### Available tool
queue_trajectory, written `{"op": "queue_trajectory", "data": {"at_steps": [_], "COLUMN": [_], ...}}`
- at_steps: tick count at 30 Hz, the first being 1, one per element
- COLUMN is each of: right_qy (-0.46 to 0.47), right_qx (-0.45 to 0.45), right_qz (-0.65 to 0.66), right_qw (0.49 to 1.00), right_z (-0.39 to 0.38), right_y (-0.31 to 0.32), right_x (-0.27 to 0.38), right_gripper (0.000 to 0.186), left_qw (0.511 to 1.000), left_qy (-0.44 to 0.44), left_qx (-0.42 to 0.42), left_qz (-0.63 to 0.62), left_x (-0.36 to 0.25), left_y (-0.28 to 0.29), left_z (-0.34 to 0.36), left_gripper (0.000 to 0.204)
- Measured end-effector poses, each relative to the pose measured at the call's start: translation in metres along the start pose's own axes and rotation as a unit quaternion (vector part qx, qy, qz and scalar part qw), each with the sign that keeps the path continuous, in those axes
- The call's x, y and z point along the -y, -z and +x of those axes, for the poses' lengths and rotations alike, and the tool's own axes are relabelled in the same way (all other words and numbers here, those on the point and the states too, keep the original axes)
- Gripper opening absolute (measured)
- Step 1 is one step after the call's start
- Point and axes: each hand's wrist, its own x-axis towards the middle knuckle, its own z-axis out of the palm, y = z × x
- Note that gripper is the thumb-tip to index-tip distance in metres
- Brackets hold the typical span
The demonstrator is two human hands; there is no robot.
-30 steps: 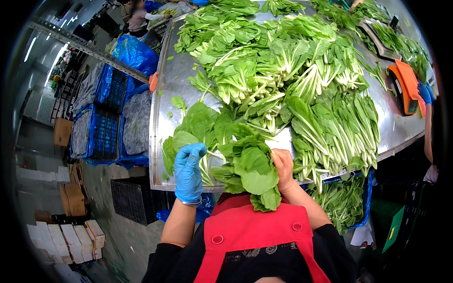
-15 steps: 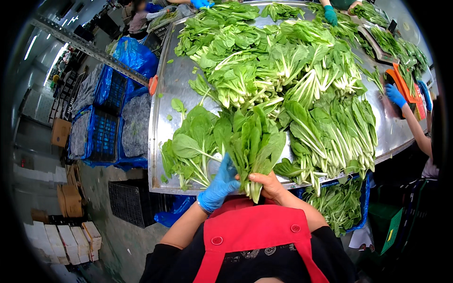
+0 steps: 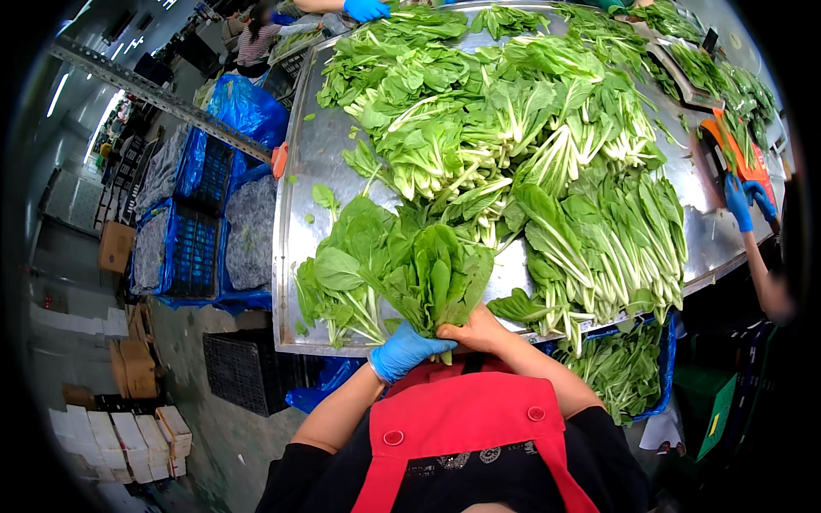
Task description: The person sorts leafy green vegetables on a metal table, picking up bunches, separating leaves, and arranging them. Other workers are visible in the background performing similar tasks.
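A bunch of leafy greens (image 3: 432, 278), leaves up, is gripped at the stem end by my blue-gloved left hand (image 3: 404, 353) and my bare right hand (image 3: 475, 329), both closed round it near the front edge of the steel table (image 3: 299, 205). Loose leaves (image 3: 338, 295) lie just left of the bunch. A long row of greens with white stems (image 3: 611, 239) lies to the right, and a large heap (image 3: 505, 94) covers the middle and back.
Blue-lined crates (image 3: 192, 244) stand left, under a metal beam (image 3: 162, 90). A black crate (image 3: 239, 372) is on the floor; a crate of greens (image 3: 616, 372) sits below the table. Co-workers' gloved hands (image 3: 737, 201) (image 3: 366, 8) work beside an orange device (image 3: 731, 141) and at the back.
The bunch has swung upright from tilted toward me. My left hand has come over onto its stems and lower. A co-worker's hand at the right has shifted downward.
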Motion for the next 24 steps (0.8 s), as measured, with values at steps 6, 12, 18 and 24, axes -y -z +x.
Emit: {"op": "queue_trajectory", "data": {"at_steps": [6,12,18,24], "right_qy": [-0.103,0.128,0.073,0.178], "right_qx": [-0.075,-0.269,-0.208,-0.380], "right_qz": [-0.224,-0.048,-0.034,0.011], "right_qw": [0.966,0.954,0.975,0.908], "right_z": [-0.010,0.006,0.018,0.007], "right_y": [0.027,0.039,0.032,0.051], "right_x": [0.036,0.099,0.090,0.099], "right_gripper": [0.052,0.008,0.007,0.003], "left_qw": [0.983,0.971,0.954,0.927], "left_qy": [-0.112,-0.116,-0.134,-0.167], "left_qx": [-0.147,-0.187,-0.213,-0.276], "left_qz": [0.006,0.096,0.161,0.191], "left_x": [0.000,-0.001,0.018,0.038], "left_y": [0.009,0.018,0.029,0.046], "left_z": [-0.002,-0.004,0.000,-0.002], "left_gripper": [0.034,0.033,0.032,0.032]}}
